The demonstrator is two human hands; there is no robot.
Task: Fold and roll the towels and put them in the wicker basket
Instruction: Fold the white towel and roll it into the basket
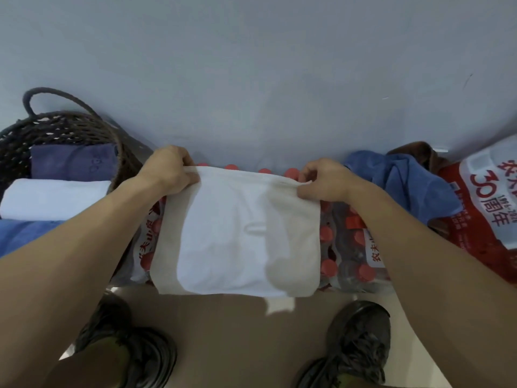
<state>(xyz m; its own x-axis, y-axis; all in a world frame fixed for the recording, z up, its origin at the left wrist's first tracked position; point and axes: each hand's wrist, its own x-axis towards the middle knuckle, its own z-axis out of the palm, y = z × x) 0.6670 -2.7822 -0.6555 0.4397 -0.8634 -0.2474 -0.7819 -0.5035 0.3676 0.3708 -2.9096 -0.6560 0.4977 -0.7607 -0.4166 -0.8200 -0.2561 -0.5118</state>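
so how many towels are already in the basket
3 show in the wicker basket: a purple towel at the back, a white rolled towel in the middle, a blue towel nearest. More may lie hidden beneath.

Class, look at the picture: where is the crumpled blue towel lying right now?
In the head view, the crumpled blue towel lies at the right, just beyond the right hand, between the bottle packs and a brown cloth.

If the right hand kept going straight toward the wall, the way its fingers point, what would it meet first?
Probably the red bottle caps just beyond the right hand, which pinches the white towel; past them the wall. Depth is unclear.
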